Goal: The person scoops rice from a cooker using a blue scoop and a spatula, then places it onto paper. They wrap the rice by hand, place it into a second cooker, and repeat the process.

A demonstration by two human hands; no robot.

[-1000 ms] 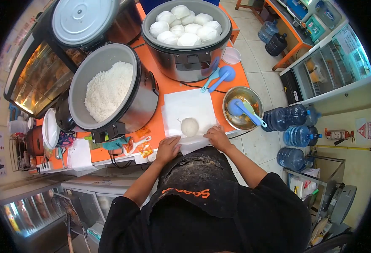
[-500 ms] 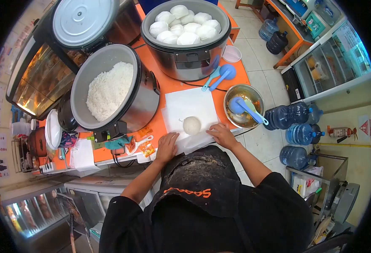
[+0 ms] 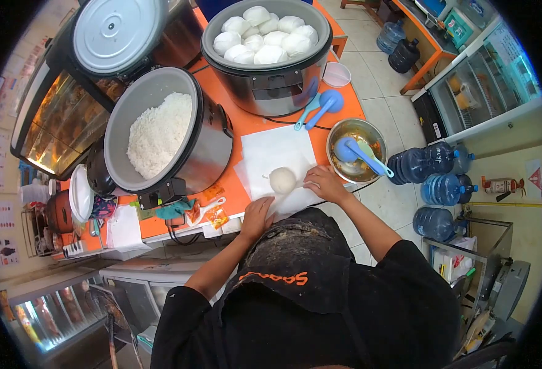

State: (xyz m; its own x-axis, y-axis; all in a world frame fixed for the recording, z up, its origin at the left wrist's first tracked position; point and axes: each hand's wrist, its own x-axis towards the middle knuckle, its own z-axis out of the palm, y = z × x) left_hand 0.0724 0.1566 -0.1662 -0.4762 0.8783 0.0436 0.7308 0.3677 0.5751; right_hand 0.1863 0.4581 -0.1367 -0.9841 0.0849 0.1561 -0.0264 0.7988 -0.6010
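Note:
A round mound of white rice (image 3: 282,180) lies on a stack of white wrapping paper sheets (image 3: 277,147) at the table's front edge. My left hand (image 3: 258,218) is closed on the near left edge of the top sheet. On the other side, my right hand (image 3: 324,184) pinches the sheet's right edge, close beside the rice mound. The paper between the hands is creased and bends up toward me. Neither hand touches the rice. Fingertips are partly hidden by the paper.
A large cooker of loose rice (image 3: 160,135) stands left, and a cooker filled with wrapped white bundles (image 3: 265,37) stands behind. A metal bowl (image 3: 378,138) with a blue ladle (image 3: 348,150) sits right. More scoops (image 3: 326,107) lie behind it. Water jugs (image 3: 422,163) stand on the floor.
My left hand has moved right and inward, drawing the near paper edge with it. My right hand has shifted slightly up along the right edge. The view has tilted a little.

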